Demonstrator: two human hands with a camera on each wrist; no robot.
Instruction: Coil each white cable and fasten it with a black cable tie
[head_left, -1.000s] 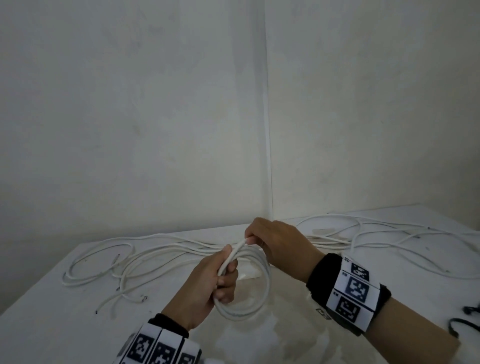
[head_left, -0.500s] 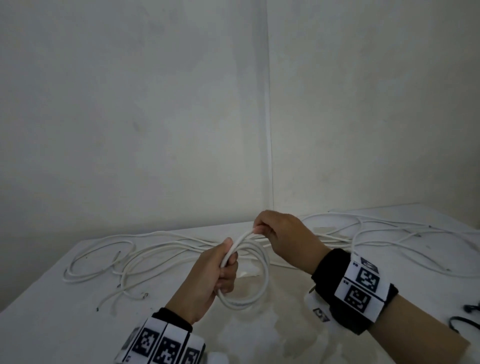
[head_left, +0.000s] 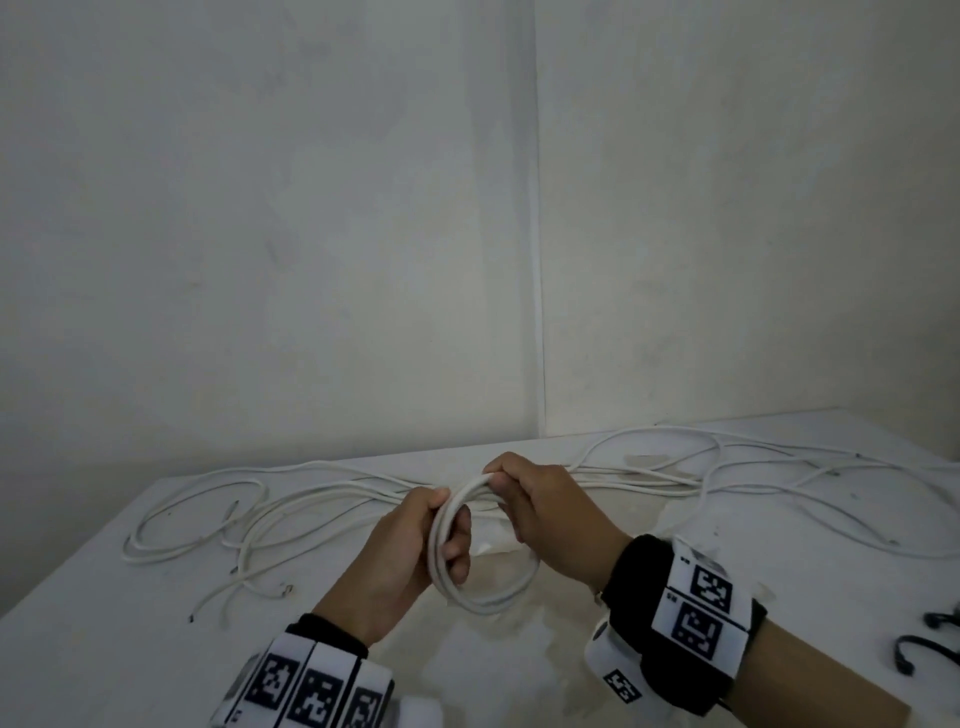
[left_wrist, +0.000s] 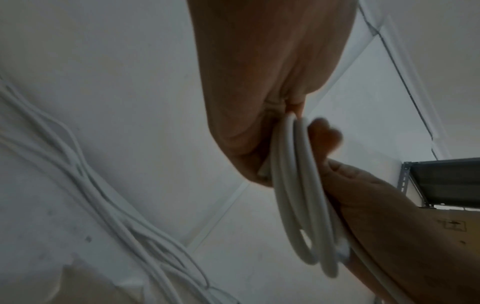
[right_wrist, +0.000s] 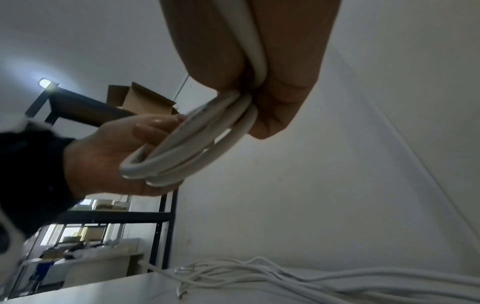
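Observation:
Above the white table (head_left: 104, 634), both hands hold a white cable coil (head_left: 498, 597) of a few loops. My left hand (head_left: 447, 525) grips the coil's left side, thumb on top and fingers curled through the loops (left_wrist: 298, 185). My right hand (head_left: 498, 486) pinches the top of the coil (right_wrist: 207, 133) from the far side. Several loose white cables (head_left: 218, 525) sprawl across the back of the table (right_wrist: 285, 275). Black cable ties (head_left: 930, 649) lie at the table's right edge.
Two plain walls meet in a corner (head_left: 540, 312) just behind the table. More loose cable (head_left: 779, 467) loops over the right half of the table. A dark metal shelf with a cardboard box (right_wrist: 140, 100) stands off to the side.
The two hands have drawn closer together. The right hand has brought the strand round onto the coil held in the left hand, and the loops are now tighter.

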